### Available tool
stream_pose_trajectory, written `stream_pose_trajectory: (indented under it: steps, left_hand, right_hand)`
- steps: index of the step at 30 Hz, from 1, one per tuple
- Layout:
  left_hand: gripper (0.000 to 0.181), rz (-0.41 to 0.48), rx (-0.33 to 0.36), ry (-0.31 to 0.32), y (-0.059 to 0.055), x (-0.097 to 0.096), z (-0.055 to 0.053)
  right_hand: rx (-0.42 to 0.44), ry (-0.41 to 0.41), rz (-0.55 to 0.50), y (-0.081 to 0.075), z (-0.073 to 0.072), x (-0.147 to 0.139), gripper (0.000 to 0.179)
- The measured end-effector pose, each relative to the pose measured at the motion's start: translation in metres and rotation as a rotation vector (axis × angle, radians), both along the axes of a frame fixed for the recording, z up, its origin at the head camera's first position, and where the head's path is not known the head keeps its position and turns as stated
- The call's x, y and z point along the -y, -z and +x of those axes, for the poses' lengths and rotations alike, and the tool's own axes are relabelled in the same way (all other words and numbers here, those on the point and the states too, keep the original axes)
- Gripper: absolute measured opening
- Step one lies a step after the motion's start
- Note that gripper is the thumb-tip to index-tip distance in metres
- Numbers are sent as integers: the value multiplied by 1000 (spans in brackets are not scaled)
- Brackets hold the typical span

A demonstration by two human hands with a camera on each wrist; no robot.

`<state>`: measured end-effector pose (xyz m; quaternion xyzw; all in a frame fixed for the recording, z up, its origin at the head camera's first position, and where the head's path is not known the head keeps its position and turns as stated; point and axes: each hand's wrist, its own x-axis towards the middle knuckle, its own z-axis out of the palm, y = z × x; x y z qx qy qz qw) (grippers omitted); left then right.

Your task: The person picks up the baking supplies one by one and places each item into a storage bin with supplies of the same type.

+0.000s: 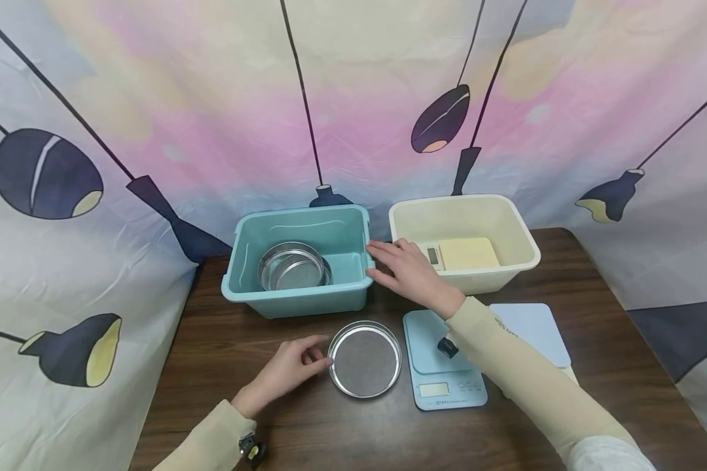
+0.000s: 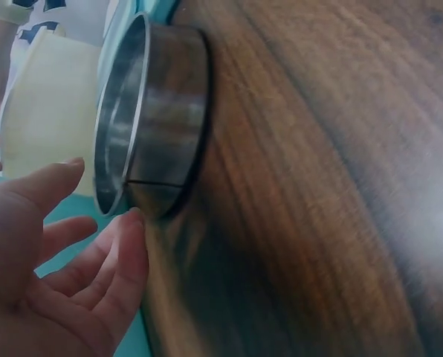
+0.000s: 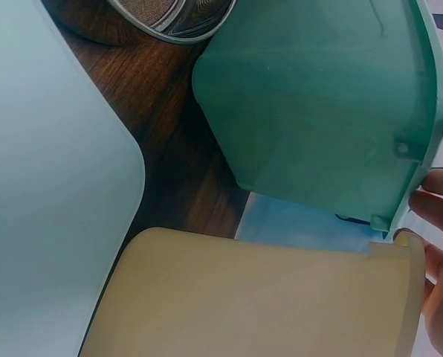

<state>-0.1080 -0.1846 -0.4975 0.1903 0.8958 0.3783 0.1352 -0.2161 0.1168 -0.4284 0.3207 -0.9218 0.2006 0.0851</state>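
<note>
A round metal sieve (image 1: pixel 366 360) lies on the table, its steel wall visible in the left wrist view. Beside its left edge is my left hand (image 1: pixel 289 369), fingers loosely bent; in the left wrist view the fingertips (image 2: pixel 134 216) come close to the rim, and whether they touch is unclear. My right hand (image 1: pixel 409 271) reaches to the right end of a teal bin (image 1: pixel 306 304), straight fingers at its rim. That bin contains metal sieves (image 1: pixel 291 267). The right wrist view catches the fingers (image 3: pixel 437 212) at the teal bin's edge.
A cream bin (image 1: pixel 495 281) stands right of the teal one, holding a pale yellow slab (image 1: pixel 469 253) and a small device with a display. Below my right forearm lie a light blue kitchen scale (image 1: pixel 448 392) and a pale flat panel (image 1: pixel 533 327). Patterned cloth hangs behind the table.
</note>
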Motion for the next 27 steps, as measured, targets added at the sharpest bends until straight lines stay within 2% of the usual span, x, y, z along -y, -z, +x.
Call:
stream_pose_trajectory:
  steps: [5,21,27]
  left_hand:
    - [45,9,-12,-13,6,-3,3]
    - [51,85,46,-81,26,-9,9]
    - [50,92,66,-109,29,-10,11]
  right_hand:
    - [-23,0,-2,1,0,0,59]
    - [-28,3,-1,2,-1,1,57]
    - [-23,4,-1,3,0,1,58]
